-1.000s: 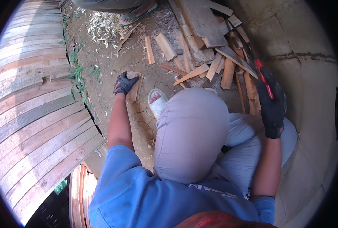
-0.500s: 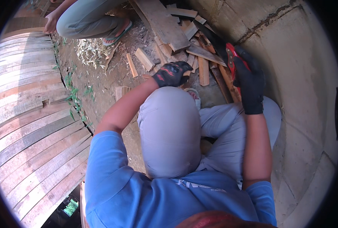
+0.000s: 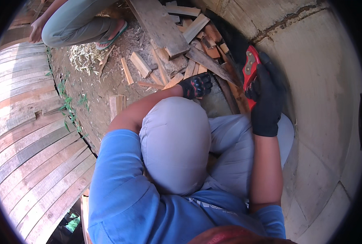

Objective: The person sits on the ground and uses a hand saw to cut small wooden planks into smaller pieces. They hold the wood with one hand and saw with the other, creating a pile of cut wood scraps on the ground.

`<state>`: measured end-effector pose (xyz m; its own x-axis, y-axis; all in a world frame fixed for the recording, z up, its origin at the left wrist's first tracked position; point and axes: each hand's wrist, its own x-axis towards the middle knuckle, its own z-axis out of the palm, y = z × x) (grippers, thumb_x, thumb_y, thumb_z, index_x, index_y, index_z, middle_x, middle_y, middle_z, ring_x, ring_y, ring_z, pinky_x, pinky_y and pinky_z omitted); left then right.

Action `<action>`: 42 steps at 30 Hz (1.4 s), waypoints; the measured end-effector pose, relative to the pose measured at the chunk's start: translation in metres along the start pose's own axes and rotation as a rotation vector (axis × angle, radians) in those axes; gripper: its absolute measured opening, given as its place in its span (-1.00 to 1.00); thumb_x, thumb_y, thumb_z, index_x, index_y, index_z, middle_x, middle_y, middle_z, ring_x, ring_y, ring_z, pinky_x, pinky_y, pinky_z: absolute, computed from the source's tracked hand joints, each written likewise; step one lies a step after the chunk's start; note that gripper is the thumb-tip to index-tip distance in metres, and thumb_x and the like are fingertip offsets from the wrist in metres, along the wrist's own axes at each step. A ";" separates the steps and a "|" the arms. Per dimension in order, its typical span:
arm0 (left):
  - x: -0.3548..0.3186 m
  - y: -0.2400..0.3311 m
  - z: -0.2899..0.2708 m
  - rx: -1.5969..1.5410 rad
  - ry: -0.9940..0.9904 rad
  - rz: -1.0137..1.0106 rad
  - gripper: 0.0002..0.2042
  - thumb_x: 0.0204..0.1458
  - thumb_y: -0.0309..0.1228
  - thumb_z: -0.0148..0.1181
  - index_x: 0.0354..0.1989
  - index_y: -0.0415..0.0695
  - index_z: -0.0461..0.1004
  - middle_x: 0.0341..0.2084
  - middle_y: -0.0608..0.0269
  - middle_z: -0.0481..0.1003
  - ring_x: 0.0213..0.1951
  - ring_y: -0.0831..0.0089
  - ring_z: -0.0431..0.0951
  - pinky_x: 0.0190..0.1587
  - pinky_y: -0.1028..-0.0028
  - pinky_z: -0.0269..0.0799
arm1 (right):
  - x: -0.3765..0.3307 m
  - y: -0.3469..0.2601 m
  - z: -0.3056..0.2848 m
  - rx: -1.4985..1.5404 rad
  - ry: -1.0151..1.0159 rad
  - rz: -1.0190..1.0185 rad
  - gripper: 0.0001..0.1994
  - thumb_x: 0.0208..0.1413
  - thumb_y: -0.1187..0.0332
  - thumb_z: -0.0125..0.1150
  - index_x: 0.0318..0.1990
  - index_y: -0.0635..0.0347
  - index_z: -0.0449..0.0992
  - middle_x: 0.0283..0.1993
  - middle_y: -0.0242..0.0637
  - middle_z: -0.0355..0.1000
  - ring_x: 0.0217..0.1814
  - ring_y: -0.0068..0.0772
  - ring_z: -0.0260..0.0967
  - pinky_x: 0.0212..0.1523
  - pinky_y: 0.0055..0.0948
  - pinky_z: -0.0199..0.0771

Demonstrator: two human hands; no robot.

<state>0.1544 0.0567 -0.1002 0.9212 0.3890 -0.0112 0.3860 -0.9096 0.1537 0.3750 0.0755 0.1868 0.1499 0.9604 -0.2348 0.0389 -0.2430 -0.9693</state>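
Observation:
My right hand [image 3: 266, 91], in a black glove, is closed round the red handle [image 3: 251, 67] of a hand saw. Its dark blade [image 3: 228, 34] points away over the wood pile, along the wall. My left hand [image 3: 196, 85], also in a black glove, is just beyond my raised knee, back up. Its fingers curl downward, and what they hold, if anything, is hidden beneath. Cut wood pieces [image 3: 190, 69] lie right past those fingers. A thin grey-brown slat [image 3: 213, 65] lies slanting between the two hands.
A wide weathered board [image 3: 158, 26] rests on the offcuts ahead. A concrete wall [image 3: 311, 81] rises close on my right, and a plank surface [image 3: 30, 122] runs along the left. Another person's bent leg [image 3: 77, 24] and sandalled foot are at the far left, beside wood shavings [image 3: 85, 59].
My left hand has turned back up and moved slightly nearer; the wood piece seen at its fingers before no longer shows. My right hand has drawn the saw a little toward me.

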 end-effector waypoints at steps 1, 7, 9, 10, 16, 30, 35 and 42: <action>-0.002 0.004 -0.007 -0.029 0.033 0.051 -0.67 0.10 -0.23 0.19 0.01 -0.06 0.56 0.09 0.09 0.55 0.19 0.19 0.54 0.37 0.15 0.37 | -0.002 0.001 0.001 -0.052 0.008 -0.041 -0.61 0.36 0.33 0.22 0.26 0.31 0.58 0.07 -0.18 0.62 0.08 -0.45 0.55 0.09 -0.44 0.53; 0.022 -0.054 -0.111 0.050 0.214 -0.184 -0.63 0.06 -0.23 0.18 0.04 -0.06 0.61 0.04 0.05 0.59 0.21 0.10 0.55 0.33 0.08 0.39 | -0.002 0.013 0.001 -0.523 0.005 -0.507 -0.65 0.32 0.34 0.27 0.22 0.13 0.60 0.05 -0.09 0.64 0.03 -0.14 0.63 0.07 -0.27 0.58; 0.048 -0.105 -0.150 0.139 -0.175 -0.723 -0.63 0.05 -0.24 0.20 0.03 -0.01 0.69 0.03 0.03 0.63 0.20 0.03 0.58 0.33 0.03 0.38 | -0.004 0.007 0.006 -0.561 -0.008 -0.506 -0.66 0.29 0.35 0.30 0.21 0.06 0.61 0.05 -0.06 0.64 0.04 -0.02 0.64 0.06 -0.23 0.60; 0.053 -0.123 -0.147 0.215 -0.243 -0.866 -0.63 0.10 -0.19 0.20 0.05 0.02 0.70 0.04 0.00 0.64 0.18 0.01 0.60 0.30 0.01 0.40 | -0.008 0.003 0.011 -0.543 -0.024 -0.436 -0.66 0.28 0.35 0.30 0.20 0.04 0.61 0.07 -0.04 0.63 0.07 0.04 0.63 0.07 -0.21 0.59; 0.062 -0.209 -0.085 0.026 -0.376 -1.163 -0.56 0.19 -0.06 0.18 0.17 0.07 0.66 0.15 0.03 0.61 0.21 0.09 0.60 0.28 -0.01 0.43 | -0.010 0.002 0.008 -0.525 -0.027 -0.248 -0.63 0.29 0.38 0.31 0.24 0.05 0.59 0.09 -0.04 0.63 0.10 -0.05 0.64 0.08 -0.23 0.59; 0.065 -0.210 -0.135 -1.401 0.091 -1.463 -0.49 0.12 0.05 0.37 0.12 -0.03 0.57 -0.30 0.17 0.55 -0.28 0.29 0.62 -0.27 0.18 0.60 | -0.010 -0.001 0.008 -0.587 -0.035 -0.397 -0.60 0.30 0.41 0.29 0.29 0.08 0.56 0.11 -0.01 0.62 0.10 -0.08 0.64 0.10 -0.21 0.59; 0.028 -0.258 -0.143 -1.102 0.151 -1.282 -0.41 0.08 0.12 0.36 0.18 -0.02 0.58 -0.18 0.21 0.60 -0.29 0.32 0.64 -0.26 0.33 0.60 | -0.013 -0.003 0.009 -0.544 -0.061 -0.430 -0.59 0.30 0.42 0.28 0.29 0.12 0.55 0.12 -0.01 0.62 0.12 -0.09 0.63 0.13 -0.22 0.58; 0.021 -0.332 -0.121 -0.433 0.229 -1.414 -0.39 0.09 0.11 0.35 0.21 -0.02 0.56 -0.12 0.18 0.61 -0.20 0.29 0.63 -0.17 0.32 0.58 | -0.022 -0.013 0.012 -0.558 -0.097 -0.419 -0.59 0.27 0.45 0.32 0.27 0.16 0.57 0.16 0.01 0.61 0.19 -0.07 0.61 0.20 -0.23 0.54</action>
<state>0.0399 0.3847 -0.0323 -0.2344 0.9389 -0.2519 0.8464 0.3246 0.4223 0.3597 0.0588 0.2035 -0.0761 0.9899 0.1200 0.5787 0.1418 -0.8031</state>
